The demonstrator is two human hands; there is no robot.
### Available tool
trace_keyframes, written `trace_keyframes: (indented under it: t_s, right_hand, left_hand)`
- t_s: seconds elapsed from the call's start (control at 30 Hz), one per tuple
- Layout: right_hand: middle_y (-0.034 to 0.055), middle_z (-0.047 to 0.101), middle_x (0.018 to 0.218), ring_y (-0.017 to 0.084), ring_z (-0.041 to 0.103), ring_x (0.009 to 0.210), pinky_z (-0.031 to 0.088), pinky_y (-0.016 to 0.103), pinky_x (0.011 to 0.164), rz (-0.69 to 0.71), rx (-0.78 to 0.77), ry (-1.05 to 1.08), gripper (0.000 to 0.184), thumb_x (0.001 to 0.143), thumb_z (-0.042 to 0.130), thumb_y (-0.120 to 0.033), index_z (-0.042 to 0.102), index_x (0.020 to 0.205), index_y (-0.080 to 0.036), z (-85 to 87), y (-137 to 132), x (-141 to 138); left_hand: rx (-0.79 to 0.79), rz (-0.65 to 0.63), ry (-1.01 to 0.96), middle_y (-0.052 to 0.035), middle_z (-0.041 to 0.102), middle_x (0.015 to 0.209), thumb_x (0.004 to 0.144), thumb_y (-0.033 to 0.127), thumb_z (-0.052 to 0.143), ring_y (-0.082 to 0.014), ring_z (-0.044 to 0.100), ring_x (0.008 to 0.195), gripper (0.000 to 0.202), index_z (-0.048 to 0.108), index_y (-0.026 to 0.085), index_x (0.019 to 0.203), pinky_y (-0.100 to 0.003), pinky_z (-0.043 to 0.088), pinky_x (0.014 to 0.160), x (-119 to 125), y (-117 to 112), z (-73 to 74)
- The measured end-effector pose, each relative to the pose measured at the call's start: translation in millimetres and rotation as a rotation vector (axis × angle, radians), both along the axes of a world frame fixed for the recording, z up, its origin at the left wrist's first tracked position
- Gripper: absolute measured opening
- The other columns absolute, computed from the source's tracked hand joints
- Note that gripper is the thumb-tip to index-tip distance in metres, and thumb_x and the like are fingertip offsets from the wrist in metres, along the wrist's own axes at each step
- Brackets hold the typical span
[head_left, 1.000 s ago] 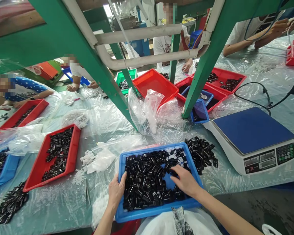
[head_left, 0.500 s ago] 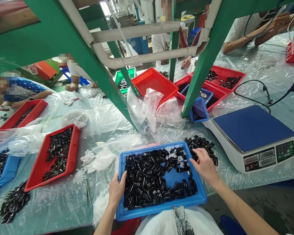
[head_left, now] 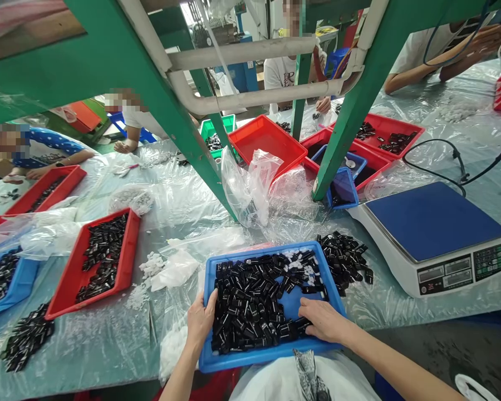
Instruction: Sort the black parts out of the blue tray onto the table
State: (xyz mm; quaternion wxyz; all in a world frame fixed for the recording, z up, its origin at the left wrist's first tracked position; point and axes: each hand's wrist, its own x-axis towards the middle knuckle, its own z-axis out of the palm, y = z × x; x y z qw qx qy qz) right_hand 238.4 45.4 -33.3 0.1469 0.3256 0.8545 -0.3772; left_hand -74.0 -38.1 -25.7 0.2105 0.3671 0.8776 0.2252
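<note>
A blue tray (head_left: 271, 356) sits at the table's front edge, close to my body. Many small glossy black pieces (head_left: 250, 301) fill most of it, with small white bits (head_left: 303, 264) among them at the upper right. My left hand (head_left: 201, 320) grips the tray's left rim, thumb on the inside. Over the tray's lower right part, my right hand (head_left: 325, 320) reaches in with fingers apart, the tips at the black pieces beside a patch of bare blue bottom. Its fingers partly cover those pieces.
A heap of black pieces (head_left: 346, 256) lies behind the tray, left of a weighing scale (head_left: 438, 223). Red trays (head_left: 133, 250) stand left and behind. Green frame legs (head_left: 342, 122) and plastic bags (head_left: 250, 189) occupy the middle. Co-workers sit across the table.
My right hand has moved from the tray's right rim leftward and down into the tray, onto the lower right pieces. The left hand stays on the left rim.
</note>
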Motion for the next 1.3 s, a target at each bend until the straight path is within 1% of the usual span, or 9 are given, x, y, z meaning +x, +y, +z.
trace_keyframes:
  t_s: [0.2,0.4,0.5,0.6,0.77,0.9,1.03,1.13,1.3]
  right_hand:
    - [0.0029,0.065,0.087,0.022,0.06,0.083,0.042,0.029,0.068,-0.135,-0.027,0.138,0.021,0.07,0.056,-0.009,0.062,0.087,-0.019,1.1,-0.6,8.0]
    - [0.0023,0.064,0.074,0.017,0.055,0.06,0.045,0.029,0.056,-0.698,-0.073,0.446,0.025,0.078,0.056,-0.036,0.063,0.095,-0.019,5.5,20.8,29.6]
    - [0.0017,0.06,0.062,0.018,0.052,0.054,0.044,0.03,0.05,-0.967,0.087,0.466,0.038,0.076,0.054,-0.051,0.062,0.094,-0.017,1.5,43.2,48.6]
    - [0.0052,0.061,0.068,0.019,0.052,0.054,0.046,0.035,0.055,-1.055,0.334,0.413,0.046,0.075,0.051,-0.057,0.062,0.092,-0.016,-6.3,62.9,63.8]
    - [0.0156,0.055,0.111,0.014,0.052,0.051,0.049,0.038,0.061,-0.96,0.417,0.404,0.041,0.08,0.049,-0.044,0.056,0.109,-0.015,-4.4,62.5,62.0]
    - [0.0087,0.057,0.099,0.016,0.056,0.064,0.048,0.033,0.064,-0.636,0.191,0.39,0.02,0.081,0.05,-0.023,0.057,0.099,-0.018,7.5,33.8,43.0]
    - [0.0084,0.058,0.1,0.023,0.059,0.085,0.045,0.033,0.07,-0.265,0.033,0.092,0.03,0.072,0.063,-0.016,0.056,0.102,-0.017,7.0,1.6,22.0]
    - [0.0101,0.058,0.1,0.026,0.059,0.084,0.042,0.033,0.067,-0.181,0.038,-0.122,0.034,0.07,0.068,-0.02,0.055,0.102,-0.016,2.6,-12.8,7.8]
    - [0.0086,0.06,0.089,0.027,0.061,0.079,0.036,0.031,0.062,-0.118,-0.01,-0.187,0.01,0.072,0.061,-0.022,0.058,0.08,-0.017,2.6,-16.1,-5.9]
  left_hand:
    - [-0.015,-0.002,-0.002,-0.0017,0.058,0.057,0.072,0.059,0.042,-0.0184,0.051,0.058,0.041,0.054,0.021,0.063,-0.031,0.041,0.06,0.1,1.3,1.8]
    - [-0.031,0.004,0.004,-0.0024,0.059,0.058,0.071,0.06,0.042,-0.0192,0.051,0.059,0.042,0.053,0.021,0.062,-0.031,0.041,0.06,-0.8,2.4,1.6]
    - [-0.029,0.001,0.007,-0.003,0.06,0.059,0.071,0.06,0.042,-0.0198,0.052,0.06,0.041,0.052,0.021,0.061,-0.031,0.042,0.061,-0.6,2.4,1.5]
    - [-0.023,0.0,0.015,-0.0033,0.06,0.057,0.071,0.06,0.043,-0.02,0.053,0.059,0.041,0.052,0.021,0.059,-0.031,0.041,0.059,-0.1,2.1,1.7]
    - [-0.017,0.003,0.021,-0.0034,0.062,0.059,0.07,0.059,0.043,-0.0202,0.053,0.059,0.04,0.054,0.021,0.061,-0.031,0.042,0.06,1.1,1.9,2.2]
    - [-0.008,-0.003,0.003,-0.0034,0.063,0.061,0.071,0.058,0.043,-0.0205,0.055,0.061,0.04,0.056,0.021,0.064,-0.032,0.043,0.062,2.1,2.0,2.4]
    - [0.011,-0.003,0.003,-0.0021,0.061,0.057,0.072,0.057,0.044,-0.0204,0.056,0.059,0.039,0.057,0.021,0.063,-0.03,0.043,0.058,2.3,1.4,2.6]
    - [0.02,-0.004,0.013,-0.002,0.06,0.055,0.072,0.058,0.045,-0.0208,0.056,0.059,0.039,0.056,0.021,0.062,-0.029,0.043,0.056,2.2,1.0,3.3]
    - [0.007,-0.003,0.007,-0.0011,0.057,0.053,0.071,0.059,0.043,-0.0192,0.053,0.055,0.04,0.051,0.022,0.058,-0.03,0.042,0.056,3.5,1.2,5.3]
